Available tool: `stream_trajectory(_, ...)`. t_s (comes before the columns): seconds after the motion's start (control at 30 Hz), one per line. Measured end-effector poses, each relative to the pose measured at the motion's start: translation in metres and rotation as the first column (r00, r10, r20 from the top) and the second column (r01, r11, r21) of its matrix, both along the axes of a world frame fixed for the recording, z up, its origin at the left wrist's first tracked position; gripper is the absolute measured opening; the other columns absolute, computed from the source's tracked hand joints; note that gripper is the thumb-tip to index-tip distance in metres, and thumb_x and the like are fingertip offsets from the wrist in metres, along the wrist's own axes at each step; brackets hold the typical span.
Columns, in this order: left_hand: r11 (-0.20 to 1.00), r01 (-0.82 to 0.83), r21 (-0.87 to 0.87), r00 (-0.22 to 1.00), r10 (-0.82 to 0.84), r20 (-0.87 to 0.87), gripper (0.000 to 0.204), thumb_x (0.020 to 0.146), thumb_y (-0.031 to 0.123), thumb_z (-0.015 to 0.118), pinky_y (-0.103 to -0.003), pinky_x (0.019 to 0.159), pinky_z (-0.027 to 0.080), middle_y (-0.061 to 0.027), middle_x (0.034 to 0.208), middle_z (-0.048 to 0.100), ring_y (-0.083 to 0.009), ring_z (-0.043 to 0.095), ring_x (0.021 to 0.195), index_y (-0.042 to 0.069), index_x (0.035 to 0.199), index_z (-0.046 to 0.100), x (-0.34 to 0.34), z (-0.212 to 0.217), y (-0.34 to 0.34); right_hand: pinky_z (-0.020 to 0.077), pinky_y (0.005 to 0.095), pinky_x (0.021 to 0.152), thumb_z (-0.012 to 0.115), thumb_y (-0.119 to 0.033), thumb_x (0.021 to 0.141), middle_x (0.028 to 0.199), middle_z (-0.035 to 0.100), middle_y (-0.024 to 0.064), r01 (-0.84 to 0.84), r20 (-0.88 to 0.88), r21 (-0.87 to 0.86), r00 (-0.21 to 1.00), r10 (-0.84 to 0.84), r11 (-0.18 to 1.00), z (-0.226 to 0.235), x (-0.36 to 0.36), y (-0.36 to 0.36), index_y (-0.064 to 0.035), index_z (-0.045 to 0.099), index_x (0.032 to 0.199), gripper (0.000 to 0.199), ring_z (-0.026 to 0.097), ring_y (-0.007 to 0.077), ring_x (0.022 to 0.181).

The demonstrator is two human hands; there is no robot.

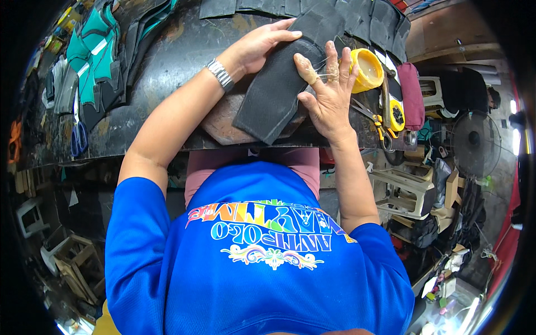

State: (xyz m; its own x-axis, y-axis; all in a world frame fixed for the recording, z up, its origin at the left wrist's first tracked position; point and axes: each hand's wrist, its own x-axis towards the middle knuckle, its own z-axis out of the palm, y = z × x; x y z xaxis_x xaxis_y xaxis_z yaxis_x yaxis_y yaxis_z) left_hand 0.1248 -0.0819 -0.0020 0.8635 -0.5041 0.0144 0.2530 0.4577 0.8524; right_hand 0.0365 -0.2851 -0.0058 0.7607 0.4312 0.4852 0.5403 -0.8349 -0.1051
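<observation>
Dark, stained tabletop (167, 61) is carrying our work in a cluttered workshop.
We are pressing a dark grey cut fabric piece (276, 89) flat near the tabletop's front edge: our left hand (262, 44) is lying open on its upper edge, our right hand (329, 92) is spreading its fingers over its right side. A yellow glue tub (365, 70) is sitting just beside the right hand, scissors (371, 117) near it.
</observation>
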Motion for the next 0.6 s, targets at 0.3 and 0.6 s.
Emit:
stream_trajectory(0.3, 0.972, -0.05, 0.231, 0.968, -0.01, 0.251, 0.073, 0.093, 0.022, 0.069, -0.032, 0.102, 0.05, -0.0193, 0.139, 0.057, -0.0232, 0.061, 0.12, 0.0, 0.153, 0.032, 0.046, -0.038, -0.013, 0.0014, 0.0689, 0.115, 0.045, -0.064, 0.096, 0.167, 0.011, 0.0133, 0.036, -0.211, -0.103, 0.976, -0.058, 0.994, -0.028, 0.008, 0.001, -0.043, 0.048, 0.146, 0.055, 0.001, 0.0397, 0.153)
stream_trajectory(0.6, 0.739, -0.216, 0.638, 0.912, -0.08, 0.402, 0.066, 0.089, 0.025, 0.074, -0.031, 0.074, 0.054, -0.0164, 0.115, 0.068, -0.0191, 0.064, 0.088, -0.004, 0.142, 0.048, 0.041, -0.014, 0.012, -0.0002, 0.0676, 0.116, 0.048, -0.063, 0.095, 0.167, 0.014, 0.0142, -0.101, -0.349, -0.108, 0.935, 0.057, 0.989, -0.017, -0.006, 0.01, -0.043, 0.051, 0.144, 0.053, 0.001, 0.0405, 0.153)
